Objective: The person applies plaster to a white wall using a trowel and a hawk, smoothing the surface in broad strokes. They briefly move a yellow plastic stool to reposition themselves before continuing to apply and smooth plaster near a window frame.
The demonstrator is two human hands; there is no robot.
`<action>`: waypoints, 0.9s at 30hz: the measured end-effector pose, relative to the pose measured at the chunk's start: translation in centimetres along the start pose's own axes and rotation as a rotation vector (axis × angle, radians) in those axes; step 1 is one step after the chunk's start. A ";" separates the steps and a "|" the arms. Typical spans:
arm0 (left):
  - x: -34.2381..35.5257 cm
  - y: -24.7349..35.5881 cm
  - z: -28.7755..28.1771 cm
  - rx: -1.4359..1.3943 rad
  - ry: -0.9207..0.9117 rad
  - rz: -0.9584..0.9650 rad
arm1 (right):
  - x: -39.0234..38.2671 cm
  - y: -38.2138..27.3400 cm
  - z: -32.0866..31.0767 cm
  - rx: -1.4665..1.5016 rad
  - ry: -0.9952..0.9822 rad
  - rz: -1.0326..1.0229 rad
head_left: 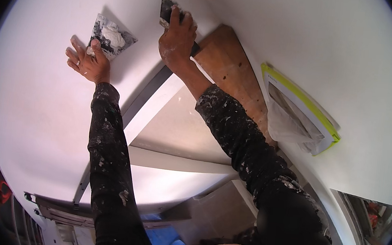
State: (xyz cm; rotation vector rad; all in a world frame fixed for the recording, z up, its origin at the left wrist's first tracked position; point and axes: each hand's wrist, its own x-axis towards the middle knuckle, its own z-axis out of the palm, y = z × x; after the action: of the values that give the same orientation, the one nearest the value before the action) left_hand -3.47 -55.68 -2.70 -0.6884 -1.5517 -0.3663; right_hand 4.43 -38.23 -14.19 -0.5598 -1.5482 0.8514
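My left hand (88, 60) holds a wide metal plaster hawk (111, 36) against the white wall (37, 102); a lump of white plaster lies on the blade. My right hand (178, 38) is closed on the handle of a putty knife (166, 10), whose blade presses on the wall near the corner. Both sleeves are dark and spattered with white plaster.
A brown wooden board (231, 74) runs along the corner below my right hand. A yellow-edged paper sack (298, 111) lies on it. A grey metal rail (147, 92) and a white ledge (178, 161) are beneath my arms. Blue sheeting (163, 237) shows far below.
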 end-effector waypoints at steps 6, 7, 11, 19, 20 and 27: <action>-0.1 -0.1 -0.5 0.018 -0.045 -0.024 | 4.4 1.4 1.1 -0.158 0.121 0.060; -0.1 -0.1 -0.3 0.007 -0.042 -0.024 | 5.0 1.8 1.3 -0.185 0.153 0.046; 0.0 -0.1 -0.2 0.012 -0.022 -0.019 | 5.7 1.9 2.0 -0.124 0.090 0.076; -0.3 -0.8 0.2 0.024 -0.008 -0.010 | 2.6 0.7 1.4 -0.062 -0.161 0.078; 0.0 -0.6 0.4 0.028 -0.002 -0.004 | 0.9 0.4 1.4 -0.137 -0.043 -0.076; -0.3 -0.4 -0.6 0.002 -0.044 -0.018 | 3.4 3.5 0.0 -0.206 0.035 -0.097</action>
State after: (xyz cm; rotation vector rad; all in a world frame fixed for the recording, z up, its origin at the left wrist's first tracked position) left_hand -3.21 -56.39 -2.89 -0.6859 -1.6007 -0.3650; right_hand 3.43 -33.50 -14.82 -0.6390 -1.6282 0.6097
